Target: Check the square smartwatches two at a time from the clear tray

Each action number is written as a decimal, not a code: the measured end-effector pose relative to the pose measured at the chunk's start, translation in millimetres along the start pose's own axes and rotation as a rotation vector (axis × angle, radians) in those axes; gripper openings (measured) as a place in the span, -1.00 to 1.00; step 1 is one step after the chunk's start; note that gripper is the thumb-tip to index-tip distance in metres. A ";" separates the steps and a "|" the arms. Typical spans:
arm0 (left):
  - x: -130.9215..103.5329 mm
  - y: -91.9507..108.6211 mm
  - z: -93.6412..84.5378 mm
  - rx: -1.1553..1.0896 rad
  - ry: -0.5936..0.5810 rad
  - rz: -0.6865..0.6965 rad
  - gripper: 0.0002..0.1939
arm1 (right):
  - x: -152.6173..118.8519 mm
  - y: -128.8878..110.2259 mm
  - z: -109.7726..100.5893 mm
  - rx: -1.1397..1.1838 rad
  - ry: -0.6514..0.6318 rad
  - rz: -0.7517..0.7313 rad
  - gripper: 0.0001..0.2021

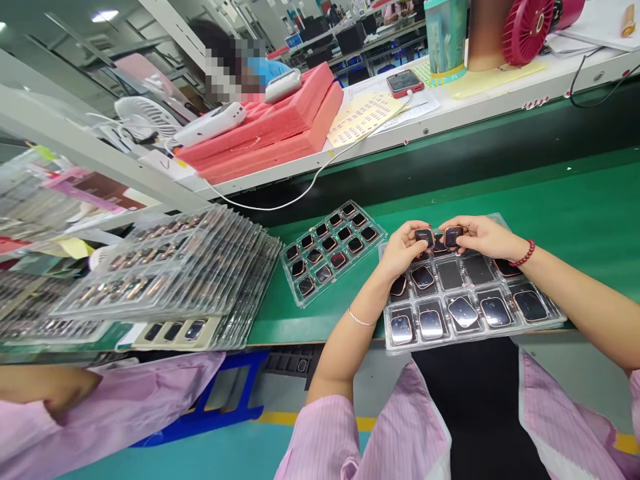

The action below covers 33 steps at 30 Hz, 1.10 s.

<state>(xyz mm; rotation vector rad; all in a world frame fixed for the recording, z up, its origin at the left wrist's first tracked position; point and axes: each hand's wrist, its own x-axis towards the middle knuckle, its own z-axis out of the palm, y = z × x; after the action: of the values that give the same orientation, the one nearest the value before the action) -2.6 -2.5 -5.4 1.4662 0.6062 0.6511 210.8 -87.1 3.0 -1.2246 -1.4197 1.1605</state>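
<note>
My left hand (406, 248) pinches a smartwatch (425, 237) with a dark screen and rose-gold edge. Close beside it, my right hand (481, 237) holds a second smartwatch (453, 235) between thumb and fingers. Both are raised over the far row of a clear plastic tray (397, 344). A further dark watch (439, 242) shows between the two held ones. In the tray's nearest row several watches lie face up, one of them (463, 311) turned askew in its pocket. Two middle pockets (451, 274) hold no watch. My fingers hide part of the far row.
A second clear tray (301, 301) of smartwatches lies left on the green bench (270, 327). Further left rises a tall stack of filled trays (240, 267). Pink foam (280, 143), a white cable (300, 195) and a phone (404, 83) are on the shelf. A co-worker's sleeve (150, 400) is at left.
</note>
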 end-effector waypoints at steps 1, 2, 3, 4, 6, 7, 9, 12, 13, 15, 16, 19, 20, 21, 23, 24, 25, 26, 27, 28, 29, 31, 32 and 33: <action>0.3 0.1 -0.3 -0.004 -0.002 0.005 -0.55 | 0.1 -0.5 0.5 -0.014 -0.001 -0.010 -0.63; 0.6 0.2 -0.7 -0.006 -0.003 0.008 -0.53 | 0.3 -1.3 0.9 -0.025 -0.004 -0.017 -0.62; 0.9 0.5 -1.1 -0.003 -0.002 0.009 -0.52 | 0.6 -2.4 1.0 -0.028 -0.006 -0.019 -0.61; 0.9 1.0 -1.2 0.005 0.001 0.008 -0.53 | 0.7 -3.7 1.0 -0.025 -0.007 -0.017 -0.61; -0.3 3.2 0.9 0.041 0.006 0.000 -0.61 | -0.2 -6.9 0.2 -0.021 0.010 0.003 -0.70; -1.7 4.8 3.6 0.074 0.003 0.001 -0.68 | -1.7 -8.4 -0.4 -0.043 0.031 0.014 -0.77; -6.1 8.6 12.4 0.186 -0.011 0.029 -0.81 | -7.4 -9.8 -1.8 -0.186 0.095 0.008 -0.90; -14.6 13.9 30.0 0.521 -0.079 0.128 -0.94 | -22.7 -7.0 -2.2 -0.548 0.124 -0.098 -0.91; -17.7 15.5 35.0 0.655 -0.100 0.159 -0.96 | -29.1 -5.4 -2.0 -0.649 0.114 -0.136 -0.91; -25.1 19.2 40.4 0.887 -0.123 0.196 -0.94 | -42.5 -3.0 -2.4 -0.781 0.100 -0.187 -0.90; -30.1 21.8 40.0 0.971 -0.126 0.208 -0.93 | -49.2 -2.8 -3.6 -0.829 0.110 -0.204 -0.87; -54.0 33.7 26.0 1.140 -0.162 0.251 -0.87 | -67.7 -5.4 -14.5 -0.989 0.167 -0.243 -0.79; -65.2 38.4 18.2 1.183 -0.187 0.267 -0.88 | -73.2 -6.2 -20.4 -1.055 0.176 -0.245 -0.77; -77.6 42.8 9.8 1.224 -0.213 0.278 -0.89 | -78.2 -6.4 -27.0 -1.121 0.175 -0.237 -0.75; -103.9 49.0 -6.3 1.298 -0.265 0.255 -0.88 | -86.7 -4.8 -40.4 -1.218 0.151 -0.212 -0.76; -116.6 50.1 -12.9 1.331 -0.279 0.224 -0.87 | -89.8 -3.5 -46.2 -1.237 0.127 -0.203 -0.76; -128.2 49.8 -17.9 1.354 -0.281 0.187 -0.86 | -92.0 -2.5 -50.9 -1.230 0.099 -0.200 -0.76; -138.5 48.5 -21.4 1.364 -0.281 0.151 -0.83 | -93.1 -2.3 -54.2 -1.198 0.074 -0.199 -0.78; -146.9 46.4 -23.3 1.356 -0.278 0.121 -0.81 | -93.0 -3.2 -56.0 -1.143 0.056 -0.196 -0.80; -153.4 44.2 -24.0 1.330 -0.271 0.101 -0.80 | -91.6 -5.5 -56.2 -1.067 0.047 -0.188 -0.82; -157.8 42.3 -23.6 1.284 -0.266 0.094 -0.81 | -88.8 -9.1 -54.9 -0.968 0.045 -0.167 -0.83; -159.8 40.8 -21.0 1.138 -0.243 0.106 -0.85 | -78.8 -18.6 -48.4 -0.692 0.054 -0.092 -0.79; -157.0 41.3 -19.1 1.040 -0.216 0.110 -0.87 | -71.5 -23.4 -43.8 -0.533 0.053 -0.041 -0.77; -151.5 42.1 -16.8 0.929 -0.180 0.105 -0.89 | -63.0 -27.7 -38.6 -0.380 0.045 0.011 -0.76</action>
<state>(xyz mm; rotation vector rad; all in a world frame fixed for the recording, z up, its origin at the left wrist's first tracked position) -120.8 -100.1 33.0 2.4024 0.7341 0.2991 251.1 -147.9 32.8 -1.5095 -1.6494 0.8872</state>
